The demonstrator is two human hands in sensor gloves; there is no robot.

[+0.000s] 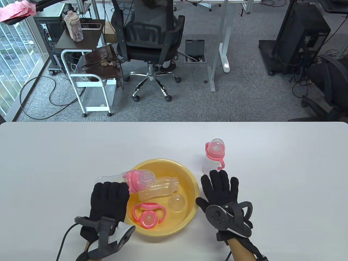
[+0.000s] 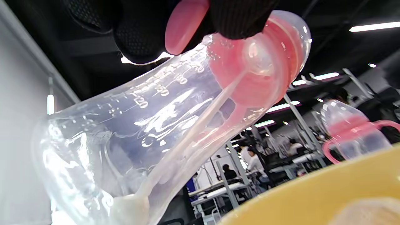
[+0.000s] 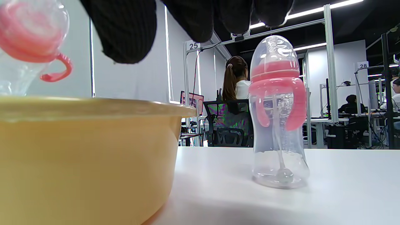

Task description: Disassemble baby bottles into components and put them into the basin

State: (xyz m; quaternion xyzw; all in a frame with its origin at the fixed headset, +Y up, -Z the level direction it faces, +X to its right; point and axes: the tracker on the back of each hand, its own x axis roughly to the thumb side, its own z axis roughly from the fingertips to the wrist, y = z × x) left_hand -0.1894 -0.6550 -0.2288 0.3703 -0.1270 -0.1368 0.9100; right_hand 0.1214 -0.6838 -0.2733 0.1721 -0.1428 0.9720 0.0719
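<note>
My left hand (image 1: 114, 190) grips an assembled baby bottle (image 1: 130, 180), clear with a pink collar and clear cap, tilted over the left rim of the yellow basin (image 1: 191, 179). In the left wrist view my fingers (image 2: 237, 18) curl round the held bottle's (image 2: 131, 125) pink collar and handle. Inside the basin lie a clear bottle body (image 1: 159, 189), a clear dome cap (image 1: 176, 202) and a pink handled collar with a nipple (image 1: 149, 214). A second assembled bottle (image 1: 214, 156) stands upright right of the basin. My right hand (image 1: 214, 187) lies flat and open on the table just before it, holding nothing.
The white table (image 1: 54, 152) stretches wide on both sides of the basin. From the right wrist, the basin wall (image 3: 87, 156) fills the left and the upright bottle (image 3: 276, 112) stands on the table to its right. Office chairs and desks stand beyond the far edge.
</note>
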